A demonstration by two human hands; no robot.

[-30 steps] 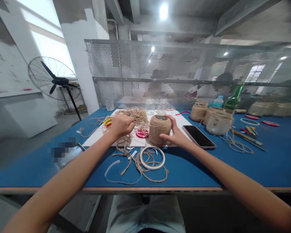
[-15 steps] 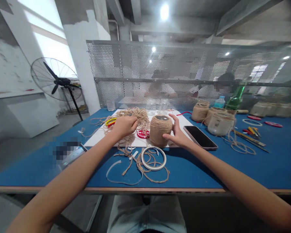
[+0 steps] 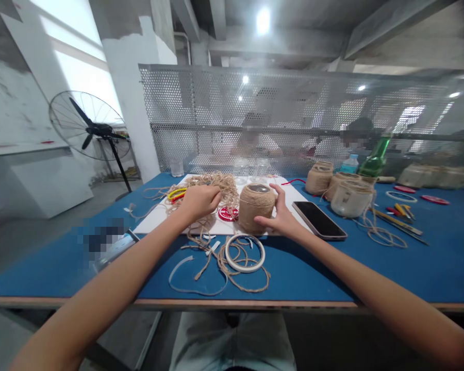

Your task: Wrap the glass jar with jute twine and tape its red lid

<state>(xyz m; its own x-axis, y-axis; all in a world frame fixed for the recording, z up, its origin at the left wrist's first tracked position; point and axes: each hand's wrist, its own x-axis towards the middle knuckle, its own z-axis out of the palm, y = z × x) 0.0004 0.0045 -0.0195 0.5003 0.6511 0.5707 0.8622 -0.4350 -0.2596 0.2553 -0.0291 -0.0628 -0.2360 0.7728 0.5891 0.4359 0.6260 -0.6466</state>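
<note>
A jar wrapped in jute twine (image 3: 256,206) stands on a white board (image 3: 154,221) on the blue table (image 3: 429,268). My right hand (image 3: 280,214) holds the jar's right side, fingers curved round it. My left hand (image 3: 197,202) is closed on a strand of twine, beside a loose heap of jute twine (image 3: 220,185) to the jar's left. A red round lid (image 3: 229,213) lies on the board between my hands.
A white tape ring (image 3: 245,252) and twine scraps lie near the front edge. A phone (image 3: 319,220) lies right of the jar. More twine-wrapped jars (image 3: 350,196), a green bottle (image 3: 375,157), pens and lids sit at right. A perforated metal screen (image 3: 294,113) backs the table; people sit behind it.
The view has shifted slightly. My right hand's fingers have closed a little more against the jar. My left hand stays gripping the twine.
</note>
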